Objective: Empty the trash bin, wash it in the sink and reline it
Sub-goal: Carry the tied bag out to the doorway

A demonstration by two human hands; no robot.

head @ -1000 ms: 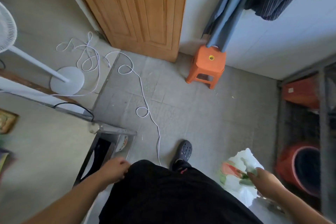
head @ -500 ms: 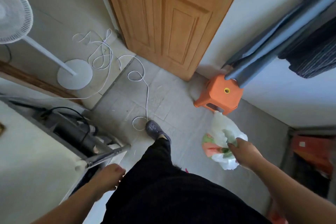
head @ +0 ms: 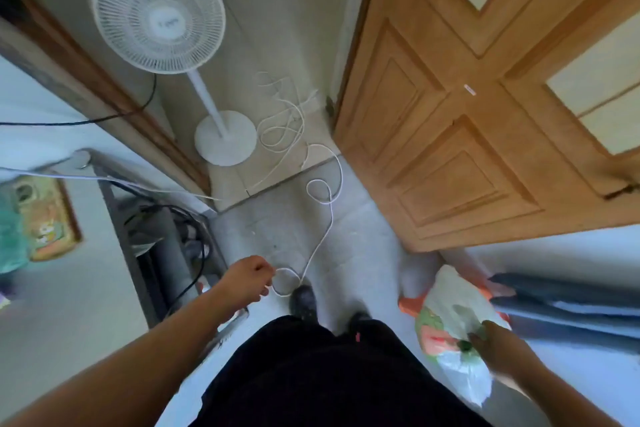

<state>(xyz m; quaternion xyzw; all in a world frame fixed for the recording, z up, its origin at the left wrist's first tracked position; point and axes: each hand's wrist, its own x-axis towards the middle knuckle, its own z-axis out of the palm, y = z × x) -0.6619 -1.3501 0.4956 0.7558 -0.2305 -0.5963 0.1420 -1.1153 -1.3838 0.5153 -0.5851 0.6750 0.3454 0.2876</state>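
White crumpled plastic trash bag (head: 453, 315) hangs gripped in right hand (head: 491, 345); left hand (head: 249, 279) loosely curled, empty. Emptying step: carry it out through wooden door (head: 467, 121) ahead.

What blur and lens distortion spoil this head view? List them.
Head view: motion blur smears the right hand and the white plastic trash bag it grips; the curled left hand is softer-edged too. Wide-angle distortion tilts the panelled wooden door and leans the white pedestal fan. Light is soft daylight, with no harsh glare.
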